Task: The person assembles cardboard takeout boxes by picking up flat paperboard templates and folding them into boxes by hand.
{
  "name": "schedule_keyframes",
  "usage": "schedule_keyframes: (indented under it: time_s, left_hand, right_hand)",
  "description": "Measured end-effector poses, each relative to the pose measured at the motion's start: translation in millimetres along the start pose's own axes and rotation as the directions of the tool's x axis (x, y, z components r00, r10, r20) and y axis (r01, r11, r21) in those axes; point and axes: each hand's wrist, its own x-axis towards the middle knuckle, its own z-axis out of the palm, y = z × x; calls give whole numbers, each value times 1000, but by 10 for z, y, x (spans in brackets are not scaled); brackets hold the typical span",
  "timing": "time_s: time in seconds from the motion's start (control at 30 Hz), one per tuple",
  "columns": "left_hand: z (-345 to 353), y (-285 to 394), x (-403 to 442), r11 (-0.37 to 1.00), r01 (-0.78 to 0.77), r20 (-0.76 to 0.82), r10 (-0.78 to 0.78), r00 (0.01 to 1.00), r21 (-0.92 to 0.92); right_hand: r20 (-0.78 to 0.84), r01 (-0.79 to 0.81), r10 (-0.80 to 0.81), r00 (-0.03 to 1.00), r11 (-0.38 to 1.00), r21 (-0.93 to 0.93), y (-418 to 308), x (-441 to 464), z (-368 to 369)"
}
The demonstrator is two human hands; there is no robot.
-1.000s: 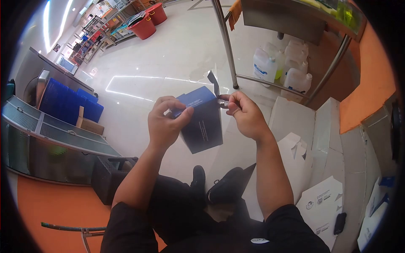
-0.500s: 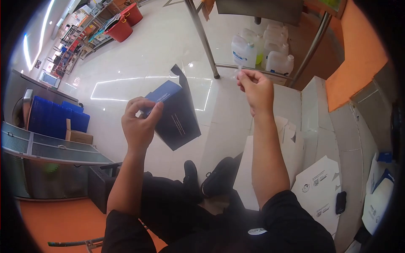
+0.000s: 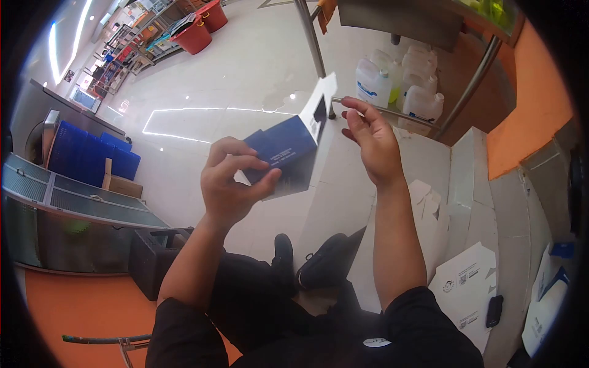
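Note:
My left hand [image 3: 228, 187] grips a dark blue cardboard box [image 3: 283, 147] by its near side, between thumb and fingers. Small light print runs across the box's blue face. A white flap [image 3: 324, 101] stands out from the far right corner of the box. My right hand [image 3: 375, 146] is just to the right of that flap, fingers apart, with nothing visible in them. Whether its fingertips touch the flap I cannot tell.
Several plastic jugs [image 3: 372, 81] stand under a metal table at the upper right. Flattened white cartons [image 3: 464, 279] lie at the right, beside a small black object [image 3: 494, 311]. Blue crates [image 3: 76, 156] are at the left, and red tubs [image 3: 192, 38] stand far back.
The box has turned in my left hand and moved right, so its printed blue face and white flap show. My right hand has opened from a pinch on a clear scrap, which is out of sight.

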Motion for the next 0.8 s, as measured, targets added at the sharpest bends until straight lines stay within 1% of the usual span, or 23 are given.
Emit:
schedule_keyframes:
  time_s: [0.03, 0.07, 0.13, 0.23, 0.27, 0.33, 0.37, 0.43, 0.5, 0.53, 0.63, 0.8]
  left_hand:
    - [6, 15, 6, 999, -34, 11, 34, 999, 21]
    - [33, 17, -9, 1000, 2, 0, -2, 1000, -17]
    - [54, 15, -20, 1000, -21, 31, 22, 999, -16]
    - [56, 1, -8, 998, -67, 52, 66, 996, 12]
    - [79, -10, -26, 998, -68, 49, 67, 997, 14]
    - [119, 16, -31, 1000, -8, 48, 9, 999, -19]
    - [122, 23, -34, 999, 23, 53, -21, 998, -41]
    - [90, 59, -8, 998, 55, 101, -57, 993, 23]
    - [77, 86, 25, 992, 56, 141, -72, 987, 111]
    - [77, 79, 20, 991, 56, 169, -76, 983, 123]
    - [92, 47, -11, 987, 57, 239, -92, 967, 151]
    - [83, 70, -8, 982, 108, 309, -152, 939, 156]
  right_hand:
    - [43, 68, -68, 997, 998, 1, -21, -26, 48]
    - [59, 108, -105, 993, 993, -53, -27, -53, 60]
    - [117, 202, -188, 975, 971, -130, -19, -80, 94]
    - [115, 44, -41, 993, 999, -24, -25, -92, 162]
    - [149, 29, -26, 988, 999, -18, -30, -84, 160]
    - [202, -8, 12, 979, 1000, -18, -42, -78, 133]
    - [195, -15, 15, 981, 1000, -3, -42, -84, 121]
    - [178, -30, 25, 984, 999, 29, -46, -98, 104]
    - [162, 22, -31, 986, 998, 57, 2, -85, 75]
    - [154, 49, -60, 986, 996, 71, 20, -81, 76]
    - [136, 88, -92, 986, 996, 28, -10, -97, 97]
    - [174, 177, -160, 972, 980, -92, -39, -90, 149]
